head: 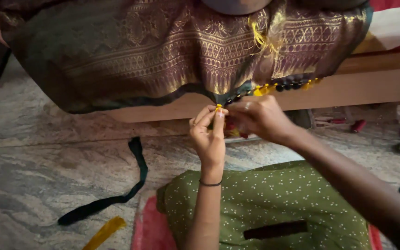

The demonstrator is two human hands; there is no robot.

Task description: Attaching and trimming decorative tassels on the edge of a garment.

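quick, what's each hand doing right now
Left hand: fingers pinched shut on a small yellow bead at the sari edge.
Right hand: closed at the same spot; what it holds cannot be told.

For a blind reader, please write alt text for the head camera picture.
Two bare hands, the left hand and the right hand, pinch a small yellow bead at the edge of a maroon and gold woven cloth trimmed with yellow and dark beads. A dark ribbon lies on the stone floor.

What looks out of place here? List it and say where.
A dark green fabric strip lies loose across the stone floor, a yellow scrap beside it. Thread spools are scattered at right. Loose yellow threads hang tangled on the brocade cloth.
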